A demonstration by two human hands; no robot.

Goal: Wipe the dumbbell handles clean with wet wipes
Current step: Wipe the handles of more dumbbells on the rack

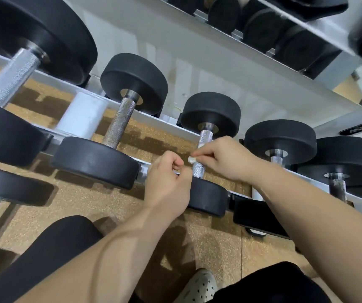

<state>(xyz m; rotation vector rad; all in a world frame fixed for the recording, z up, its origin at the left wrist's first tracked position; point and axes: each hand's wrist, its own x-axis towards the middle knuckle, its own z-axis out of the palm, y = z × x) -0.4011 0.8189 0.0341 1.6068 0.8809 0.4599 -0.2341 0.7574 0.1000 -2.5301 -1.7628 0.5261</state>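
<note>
Lower rail of white rack [81, 114], row of black round-headed dumbbells. Person crouched in front, both forearms bare.

Right hand [223, 158]: thumb and forefinger pinching a small wadded wet wipe [191, 159] against the knurled steel handle [205, 137] of the dumbbell [210, 112], about mid-length of the bar.

Left hand [169, 184]: just beside the same handle, over the near head. Fingers curled in, thumb against forefinger. Cannot tell whether they hold anything.

Speckled tan floor [92, 206] below; pale perforated clog [199, 285] at the bottom edge.
</note>
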